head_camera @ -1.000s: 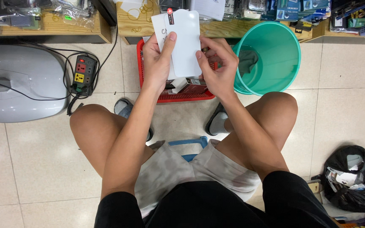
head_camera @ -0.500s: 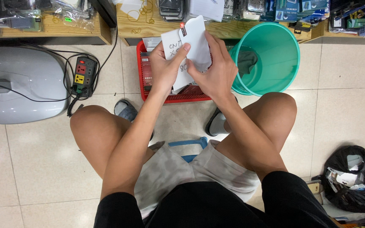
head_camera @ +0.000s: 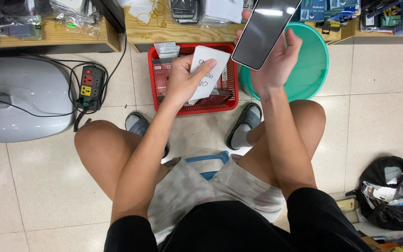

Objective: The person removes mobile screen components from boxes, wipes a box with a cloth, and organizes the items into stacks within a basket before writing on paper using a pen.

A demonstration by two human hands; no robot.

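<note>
Gripping a glossy dark glass sheet [head_camera: 264, 32] – flat, rectangular, rounded corners – the right hand [head_camera: 276, 65] holds it tilted above the teal plastic bucket [head_camera: 313, 60]. Left hand [head_camera: 185, 79] pinches a white paper sleeve [head_camera: 211, 70] w/ handwriting, over the red mesh basket [head_camera: 190, 109].

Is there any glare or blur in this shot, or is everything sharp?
Head view: even indoor light, soft shadows under the knees; a bright glare streak on the dark glossy panel in the right hand; the white paper sleeve in the left hand is sharp; straight lines bow slightly near the edges.
</note>
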